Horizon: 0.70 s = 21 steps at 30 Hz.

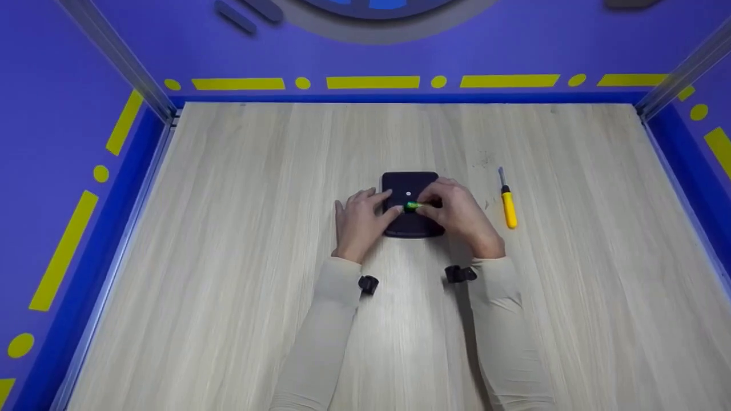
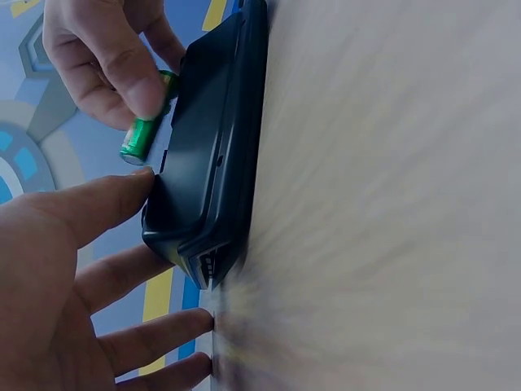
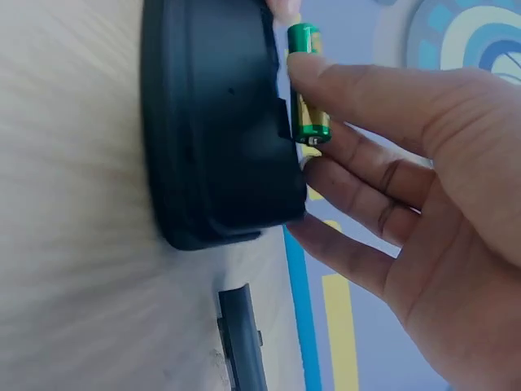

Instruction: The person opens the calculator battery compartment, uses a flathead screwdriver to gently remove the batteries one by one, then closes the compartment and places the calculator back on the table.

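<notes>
A black plastic device (image 1: 411, 227) with rounded corners lies on the table. My right hand (image 1: 461, 214) pinches a green battery (image 2: 140, 140) between thumb and fingers, just above the device's upper face. In the right wrist view, the battery (image 3: 308, 85) has one metal end facing the camera. My left hand (image 1: 361, 220) is spread at the device's left side, its fingers fairly straight. In the left wrist view its thumb tip touches the device's edge, and the lower fingertips reach down to the table. The recess under the battery is mostly hidden.
A screwdriver (image 1: 509, 205) with a yellow and black handle lies right of the right hand. In the right wrist view, a slim black piece (image 3: 242, 338) lies on the table (image 3: 73, 244) near the device. Blue-purple panels (image 1: 377, 57) border the table's back and sides.
</notes>
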Available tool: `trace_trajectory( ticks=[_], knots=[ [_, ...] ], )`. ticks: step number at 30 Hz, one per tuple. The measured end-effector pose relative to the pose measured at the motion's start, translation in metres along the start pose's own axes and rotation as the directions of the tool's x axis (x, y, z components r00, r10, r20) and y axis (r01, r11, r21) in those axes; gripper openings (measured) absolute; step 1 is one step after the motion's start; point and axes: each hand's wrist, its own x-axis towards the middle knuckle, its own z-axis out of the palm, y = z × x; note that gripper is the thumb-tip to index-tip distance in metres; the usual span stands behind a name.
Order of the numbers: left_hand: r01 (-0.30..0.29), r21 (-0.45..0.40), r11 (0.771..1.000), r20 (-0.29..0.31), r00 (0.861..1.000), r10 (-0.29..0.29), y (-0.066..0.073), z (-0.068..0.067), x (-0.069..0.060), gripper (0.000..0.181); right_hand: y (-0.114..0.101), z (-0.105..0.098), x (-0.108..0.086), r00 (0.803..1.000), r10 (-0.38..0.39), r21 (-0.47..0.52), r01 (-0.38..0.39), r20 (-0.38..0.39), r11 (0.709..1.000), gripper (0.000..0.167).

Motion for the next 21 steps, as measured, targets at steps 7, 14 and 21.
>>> trace_trajectory(
  ticks=[7,14,21],
  knots=[
    [0.0,-0.021,1.0,-0.009,1.0,0.0,0.0,0.001,0.0,0.052,0.008,-0.014,-0.003,0.997,0.029,0.072,-0.024,-0.078,0.997,0.011],
    [-0.001,-0.041,0.999,-0.021,1.0,0.001,0.0,0.001,0.0,0.052,0.016,-0.022,-0.006,0.985,0.036,0.086,-0.022,-0.168,0.996,0.012],
    [0.003,-0.039,0.999,-0.026,1.0,-0.004,-0.001,0.003,0.0,0.051,0.026,-0.027,-0.01,0.974,0.03,0.089,-0.01,-0.225,0.996,0.013]
  ],
)
